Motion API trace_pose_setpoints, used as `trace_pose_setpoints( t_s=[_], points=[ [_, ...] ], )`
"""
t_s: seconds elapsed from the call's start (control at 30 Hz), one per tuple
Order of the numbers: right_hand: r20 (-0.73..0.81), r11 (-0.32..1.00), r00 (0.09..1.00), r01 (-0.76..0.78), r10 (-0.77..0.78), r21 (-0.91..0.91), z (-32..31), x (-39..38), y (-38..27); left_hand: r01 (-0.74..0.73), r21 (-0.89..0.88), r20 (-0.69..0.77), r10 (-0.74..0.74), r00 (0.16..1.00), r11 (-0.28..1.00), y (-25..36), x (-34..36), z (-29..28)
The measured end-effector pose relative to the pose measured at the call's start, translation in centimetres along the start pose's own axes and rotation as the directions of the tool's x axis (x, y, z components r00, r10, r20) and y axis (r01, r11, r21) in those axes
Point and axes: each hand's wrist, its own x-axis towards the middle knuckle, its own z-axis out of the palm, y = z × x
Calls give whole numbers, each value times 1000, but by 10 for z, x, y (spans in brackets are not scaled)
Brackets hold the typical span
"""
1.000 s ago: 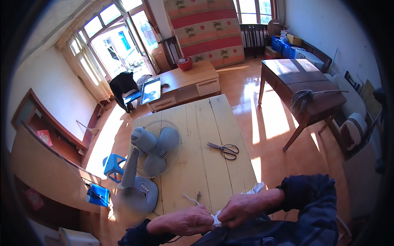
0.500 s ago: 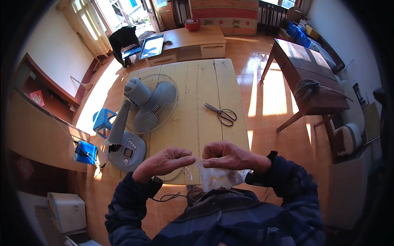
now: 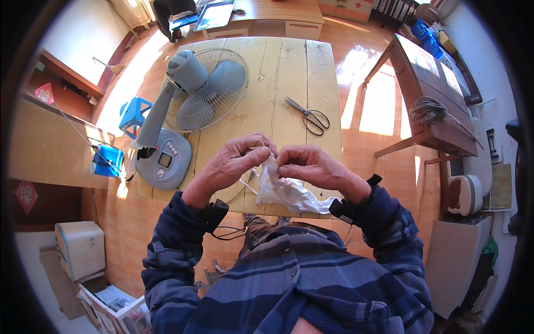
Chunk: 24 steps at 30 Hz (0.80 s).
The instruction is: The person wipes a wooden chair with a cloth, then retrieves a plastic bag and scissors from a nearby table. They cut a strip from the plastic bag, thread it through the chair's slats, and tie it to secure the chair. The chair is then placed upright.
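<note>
seen from above: left hand [image 3: 233, 162] raised over the near edge of the pale yellow plank table [image 3: 281, 72], fingers curled and pinched together on the top edge of a crumpled white cloth [image 3: 285, 190]. right hand [image 3: 310, 165] just beside it, fingertips likewise pressed together on the same top edge, thumbs of both almost touching. cloth hanging down from the two pinches and trailing to the right, toward the right wrist, above the near table edge and the lap. thin white cord [image 3: 248, 182] running down from the left hand, close to the cloth; whether held or merely draped, cannot tell. black strap on each wrist, dark blue striped sleeves [image 3: 183, 245] coming in from the lower edge. on the table, far and left of the hands, a grey desk fan [image 3: 192, 94] lying tilted, its round cage towards the middle of the table and its oval base [image 3: 162, 158] with buttons at the near left corner. black-handled scissors [image 3: 308, 115] lying flat, far and slightly right of the right hand, well apart from it. off the table to the left, a small blue stool [image 3: 133, 114] on the orange floor; to the right, a dark wooden table [image 3: 431, 83] with a bundle of cord [image 3: 427, 110] on it.
</note>
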Motion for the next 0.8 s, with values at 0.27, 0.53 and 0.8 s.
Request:
trace_pose_setpoints(
  t_s=[0.27, 0.53, 0.8],
  points=[
    [-189, 994, 978, 77, -90, -75, -3, 15, -3, 112, -130, -94, -125, 988, 985, -8, 6, -6],
    [-246, 758, 918, 85, -313, -647, 9, 22, -3, 120, -156, -206, -151, 967, 980, -6, 16, -6],
    [-214, 596, 845, 147, -491, -789, -1, 21, 1, 126, -308, -250, -208, 946, 943, -10, 25, -1]
  ],
)
